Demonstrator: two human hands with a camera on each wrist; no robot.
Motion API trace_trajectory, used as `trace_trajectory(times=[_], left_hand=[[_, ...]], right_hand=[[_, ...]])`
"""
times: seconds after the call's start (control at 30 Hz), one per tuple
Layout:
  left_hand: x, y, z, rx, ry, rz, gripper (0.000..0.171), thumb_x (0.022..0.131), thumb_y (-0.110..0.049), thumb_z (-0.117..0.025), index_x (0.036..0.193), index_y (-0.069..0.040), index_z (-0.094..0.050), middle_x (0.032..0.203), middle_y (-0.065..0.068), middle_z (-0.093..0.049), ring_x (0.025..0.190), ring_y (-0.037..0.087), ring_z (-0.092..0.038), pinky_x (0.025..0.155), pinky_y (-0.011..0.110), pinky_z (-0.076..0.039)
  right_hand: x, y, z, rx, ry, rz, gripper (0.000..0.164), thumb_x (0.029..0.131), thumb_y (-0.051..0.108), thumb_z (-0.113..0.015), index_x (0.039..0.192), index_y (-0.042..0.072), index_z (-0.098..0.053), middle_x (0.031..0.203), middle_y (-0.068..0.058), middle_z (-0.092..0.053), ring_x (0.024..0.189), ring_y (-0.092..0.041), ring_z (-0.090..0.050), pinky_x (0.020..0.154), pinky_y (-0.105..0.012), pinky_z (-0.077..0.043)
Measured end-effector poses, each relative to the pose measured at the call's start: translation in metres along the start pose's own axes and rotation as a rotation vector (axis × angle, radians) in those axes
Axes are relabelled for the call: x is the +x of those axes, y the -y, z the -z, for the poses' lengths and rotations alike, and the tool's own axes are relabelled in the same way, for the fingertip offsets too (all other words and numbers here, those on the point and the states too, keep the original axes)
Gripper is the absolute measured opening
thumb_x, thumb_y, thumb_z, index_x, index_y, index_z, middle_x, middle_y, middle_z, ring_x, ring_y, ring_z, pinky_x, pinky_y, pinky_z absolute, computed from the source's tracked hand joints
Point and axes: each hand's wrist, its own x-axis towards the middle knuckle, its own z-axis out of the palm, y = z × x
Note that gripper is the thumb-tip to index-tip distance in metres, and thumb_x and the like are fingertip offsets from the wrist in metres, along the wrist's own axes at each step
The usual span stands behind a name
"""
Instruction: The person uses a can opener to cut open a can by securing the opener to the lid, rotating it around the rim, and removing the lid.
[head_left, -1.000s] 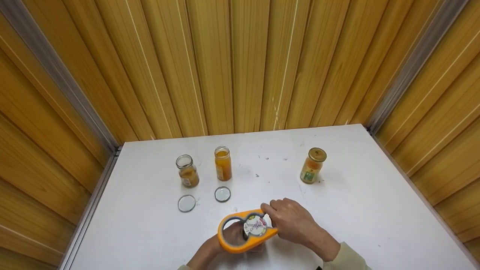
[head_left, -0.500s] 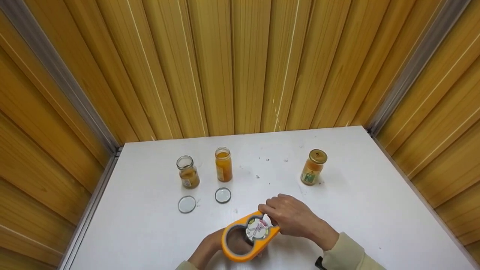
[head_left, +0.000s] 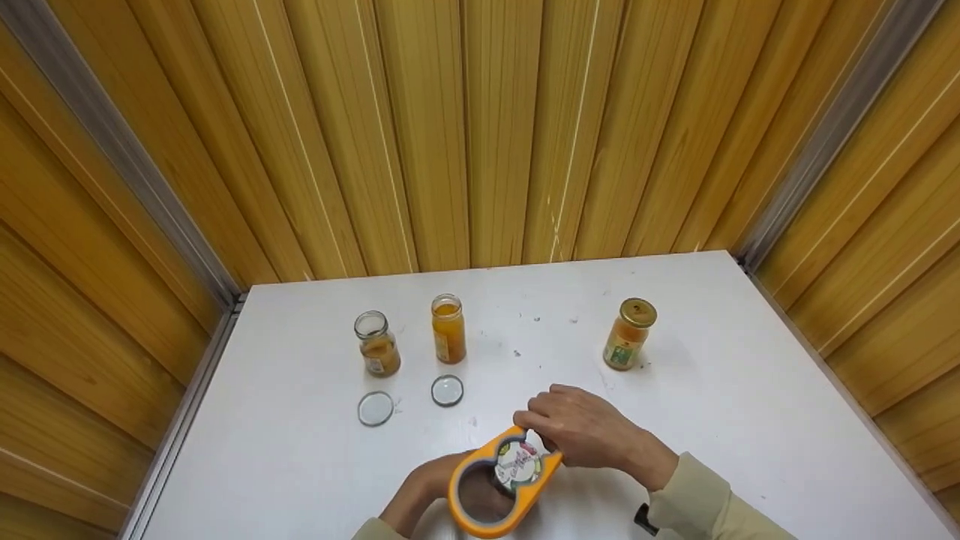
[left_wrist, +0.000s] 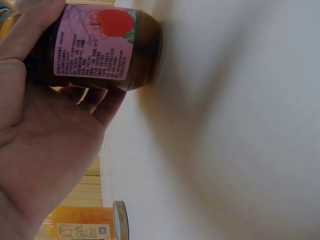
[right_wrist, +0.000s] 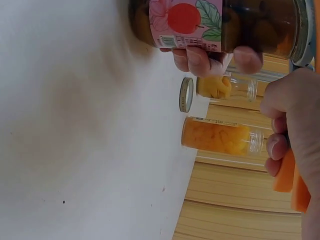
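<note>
My left hand [head_left: 441, 475] grips a glass jar of dark contents, its pink label [left_wrist: 95, 45] showing a red fruit. The jar's base is at the white table top, and its body is mostly hidden from the head camera. Around the printed white lid [head_left: 517, 465] sits an orange jar opener [head_left: 538, 486] with a grey inner edge; the lid lies in its smaller opening. My right hand [head_left: 581, 429] squeezes the opener's two handles [right_wrist: 284, 172], fingers curled around them. In the right wrist view, fingertips [right_wrist: 198, 60] of the left hand wrap the jar below the label.
Two lidless jars stand at the back left, one with pale yellow pieces [head_left: 381, 356] and one orange [head_left: 449, 339]. Their lids, a larger one [head_left: 375, 409] and a smaller one [head_left: 448, 391], lie in front. A capped jar [head_left: 627, 336] stands at the back right.
The opener has turned counterclockwise as seen from above, its wide ring end swinging toward me. My right hand shifted slightly away and left with the handles. The left hand stays on the jar.
</note>
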Motion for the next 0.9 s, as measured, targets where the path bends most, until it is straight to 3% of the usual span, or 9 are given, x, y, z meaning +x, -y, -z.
trace_trajectory(times=[0.23,0.47,0.7,0.9], left_hand=[[0.003,0.002,-0.002,-0.005,0.019,-0.016,0.068,0.079,-0.026,-0.075,0.139,-0.019,-0.043,0.126,-0.012,-0.053,0.11,0.006,-0.05,0.098,0.024,-0.036],[0.004,0.001,-0.002,0.04,0.02,0.001,0.065,0.079,-0.03,-0.072,0.136,-0.018,-0.044,0.127,-0.011,-0.051,0.11,0.006,-0.047,0.098,0.025,-0.035],[0.01,-0.002,-0.012,0.111,-0.082,-0.059,0.065,0.078,-0.035,-0.074,0.134,-0.031,-0.041,0.124,-0.013,-0.051,0.108,0.007,-0.049,0.098,0.029,-0.037],[0.016,-0.004,-0.017,0.099,-0.174,0.014,0.068,0.071,-0.028,-0.081,0.128,-0.037,-0.045,0.116,-0.017,-0.055,0.105,0.006,-0.051,0.101,0.036,-0.034]], right_hand=[[-0.003,0.002,0.008,0.027,-0.005,-0.014,0.033,0.081,0.012,-0.067,0.107,0.024,-0.053,0.083,0.012,-0.049,0.074,-0.008,-0.046,0.076,-0.026,-0.046],[-0.016,0.001,0.015,0.021,-0.058,-0.097,0.035,0.079,0.012,-0.068,0.109,0.022,-0.054,0.085,0.01,-0.051,0.074,-0.008,-0.046,0.074,-0.027,-0.046],[-0.038,-0.003,0.013,0.063,-0.132,-0.234,0.044,0.072,0.008,-0.072,0.11,0.022,-0.054,0.084,0.009,-0.053,0.073,-0.008,-0.047,0.072,-0.029,-0.045],[-0.056,-0.004,0.012,0.087,-0.136,-0.33,0.045,0.071,0.006,-0.07,0.11,0.022,-0.053,0.084,0.011,-0.054,0.072,-0.007,-0.045,0.067,-0.027,-0.043]])
